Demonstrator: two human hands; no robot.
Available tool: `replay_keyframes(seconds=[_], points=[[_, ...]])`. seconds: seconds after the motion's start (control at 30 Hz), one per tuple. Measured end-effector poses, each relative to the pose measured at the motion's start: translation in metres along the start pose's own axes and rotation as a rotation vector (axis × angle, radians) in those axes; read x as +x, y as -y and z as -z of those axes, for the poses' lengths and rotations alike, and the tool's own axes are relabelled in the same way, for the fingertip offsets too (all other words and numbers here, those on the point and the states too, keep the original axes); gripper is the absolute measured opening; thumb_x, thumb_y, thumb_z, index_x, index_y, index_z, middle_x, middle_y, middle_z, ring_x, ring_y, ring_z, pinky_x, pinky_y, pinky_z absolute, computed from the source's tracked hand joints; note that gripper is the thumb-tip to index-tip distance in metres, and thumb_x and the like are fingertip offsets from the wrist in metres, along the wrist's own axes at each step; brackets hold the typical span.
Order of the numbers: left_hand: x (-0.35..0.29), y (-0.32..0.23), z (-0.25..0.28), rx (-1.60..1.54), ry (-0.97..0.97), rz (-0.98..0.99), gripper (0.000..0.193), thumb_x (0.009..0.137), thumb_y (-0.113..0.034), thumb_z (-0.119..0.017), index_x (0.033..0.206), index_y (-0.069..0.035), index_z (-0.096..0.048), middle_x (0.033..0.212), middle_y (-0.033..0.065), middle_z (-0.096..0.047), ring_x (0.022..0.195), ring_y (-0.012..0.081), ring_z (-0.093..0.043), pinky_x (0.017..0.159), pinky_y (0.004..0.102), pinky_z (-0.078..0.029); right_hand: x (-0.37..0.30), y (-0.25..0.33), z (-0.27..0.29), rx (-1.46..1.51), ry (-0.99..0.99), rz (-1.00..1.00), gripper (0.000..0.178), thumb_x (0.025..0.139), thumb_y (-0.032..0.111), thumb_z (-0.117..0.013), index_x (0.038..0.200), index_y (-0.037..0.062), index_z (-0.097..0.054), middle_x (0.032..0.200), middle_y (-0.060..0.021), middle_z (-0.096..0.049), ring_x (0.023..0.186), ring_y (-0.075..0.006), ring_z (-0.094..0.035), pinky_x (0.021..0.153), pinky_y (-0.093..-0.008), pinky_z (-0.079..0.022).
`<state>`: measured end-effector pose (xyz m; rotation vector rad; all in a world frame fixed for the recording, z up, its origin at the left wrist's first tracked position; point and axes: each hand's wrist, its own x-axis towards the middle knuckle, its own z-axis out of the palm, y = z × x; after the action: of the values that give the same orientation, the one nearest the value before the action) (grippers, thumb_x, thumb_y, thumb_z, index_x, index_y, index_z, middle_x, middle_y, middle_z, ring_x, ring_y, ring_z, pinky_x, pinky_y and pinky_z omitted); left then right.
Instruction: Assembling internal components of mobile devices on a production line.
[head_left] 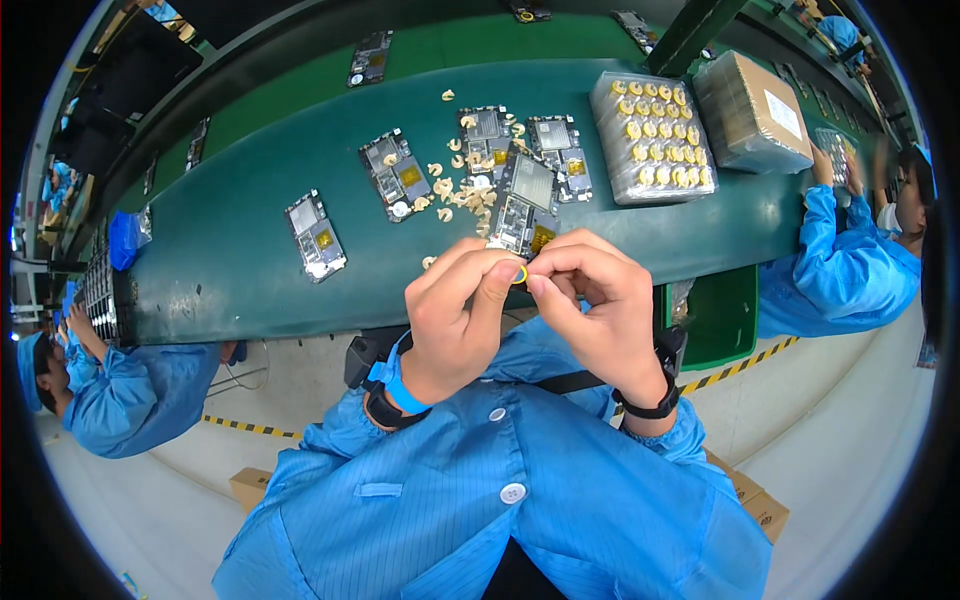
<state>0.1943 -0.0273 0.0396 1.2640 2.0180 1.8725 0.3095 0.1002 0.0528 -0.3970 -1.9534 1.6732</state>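
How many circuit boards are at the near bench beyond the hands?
5: leftmost board, second board to its right, centre board, right-hand board, and front board, overlapping the centre one in view. More could be hidden.

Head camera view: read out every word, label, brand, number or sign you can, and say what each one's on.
No text can be quoted from this view.
White label on the boxed stack: its print is too small to read.
Cardboard carton at lower right: dark printed marks, too blurred to read.
Circuit boards: any print is too small to read.
Floor tape: yellow and black stripes, no visible words.
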Motion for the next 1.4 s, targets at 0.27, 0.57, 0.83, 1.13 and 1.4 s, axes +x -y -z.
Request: replay_keyframes(seconds=[0.27,0.57,0.83,1.13,1.4], points=[[-0.002,0.002,0.001,-0.038,0.021,0.013,0.015,0.102,-0.008,-0.065,0.096,0.005,-0.071,0.083,0.0135,-0.067,0.068,0.0202,-0.061,0.06,0.0313,-0.047,-0.002,-0.001,-0.002,0.034,0.031,0.013,0.01,0.089,-0.002,-0.076,0.099,-0.0013,-0.073,0.092,-0.0029,-0.066,0.062,-0.0046,-0.04,0.055,-0.0237,-0.033],[-0.004,0.003,-0.001,0.061,-0.017,-0.01,0.015,0.102,-0.007,-0.066,0.099,0.007,-0.071,0.089,0.0147,-0.07,0.075,0.0188,-0.065,0.069,0.0288,-0.051,-0.003,0.0,-0.011,-0.078,-0.015,0.036,0.012,0.086,-0.002,-0.076,0.096,-0.0009,-0.07,0.088,-0.0041,-0.064,0.062,-0.0082,-0.041,0.055,-0.0253,-0.035],[-0.008,-0.005,0.006,0.268,-0.073,-0.135,0.016,0.092,-0.002,-0.076,0.106,0.005,-0.073,0.094,0.0179,-0.073,0.081,0.025,-0.071,0.072,0.0325,-0.055,0.003,0.008,-0.018,-0.47,-0.092,0.281,0.02,0.08,-0.002,-0.078,0.095,0.0019,-0.066,0.09,-0.0105,-0.064,0.069,-0.0231,-0.064,0.059,-0.0352,-0.051],[-0.013,-0.001,0.031,0.003,-0.053,0.132,0.013,0.1,-0.005,-0.068,0.105,0.007,-0.071,0.089,0.0135,-0.071,0.075,0.0158,-0.065,0.067,0.0291,-0.051,0.013,0.011,-0.032,-0.324,-0.008,0.218,0.017,0.081,-0.004,-0.075,0.095,0.0014,-0.066,0.091,-0.0089,-0.064,0.066,-0.0179,-0.06,0.059,-0.0317,-0.048],[-0.014,0.012,0.074,-0.341,-0.221,0.398,0.026,0.107,-0.016,-0.062,0.104,0.009,-0.071,0.088,0.0061,-0.07,0.076,0.0115,-0.063,0.068,0.0275,-0.052,0.057,-0.013,-0.035,-0.649,-0.04,-0.006,0.014,0.094,0.009,-0.076,0.094,-0.0027,-0.068,0.063,-0.0065,-0.058,0.053,-0.018,-0.051,0.053,-0.0322,-0.042]])
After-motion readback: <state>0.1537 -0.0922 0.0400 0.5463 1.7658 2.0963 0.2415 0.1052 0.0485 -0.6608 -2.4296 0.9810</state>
